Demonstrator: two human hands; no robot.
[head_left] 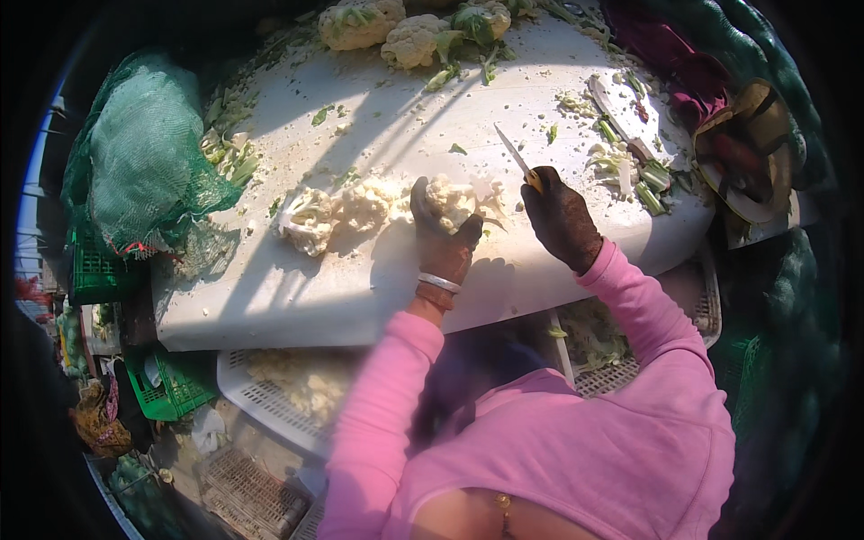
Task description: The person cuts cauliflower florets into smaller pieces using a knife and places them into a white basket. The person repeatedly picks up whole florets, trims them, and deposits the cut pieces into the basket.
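Observation:
My left hand (442,246), in a dark glove, grips a cauliflower piece (451,199) near the middle of the white table (324,304). Its cut side, with pale stem ends, faces right. My right hand (561,219), gloved too, is closed around the yellowish handle of a small knife (513,152). The thin blade points up and left, apart from the cauliflower. To the left of my left hand lie cauliflower florets (364,206) and a larger cut cauliflower chunk (307,221), resting on the tabletop.
Cauliflower heads (358,25) sit at the table's far side. A larger knife (611,115) lies among stem trimmings (651,185) at right. A green mesh sack (145,142) stands at left. Below the front edge are a white crate (270,398) of florets and a crate of leafy scraps (590,334).

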